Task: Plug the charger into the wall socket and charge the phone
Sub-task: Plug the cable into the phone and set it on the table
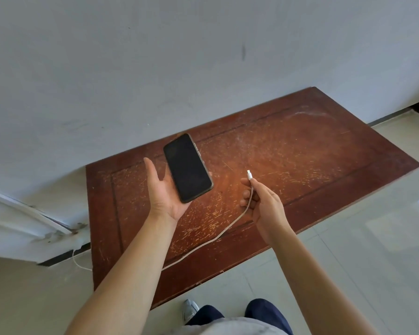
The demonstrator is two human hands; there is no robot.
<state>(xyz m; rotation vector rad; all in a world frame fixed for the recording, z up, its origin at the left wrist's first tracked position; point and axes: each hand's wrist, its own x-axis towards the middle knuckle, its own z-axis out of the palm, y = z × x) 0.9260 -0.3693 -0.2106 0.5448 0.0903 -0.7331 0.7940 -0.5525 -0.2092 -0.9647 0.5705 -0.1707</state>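
Above a scratched wooden tabletop, the left hand cradles a dark-screened phone on its open palm. The right hand pinches the charging cable just below its white connector, near the phone.

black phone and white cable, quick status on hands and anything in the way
Left hand cradling black phone, screen dark. Right hand pinching white braided cable near its white connector; not yet plugged in. Nothing between them.

A scratched brown wooden table spreads beneath both hands, against a pale wall beyond them; tiled floor lies below.
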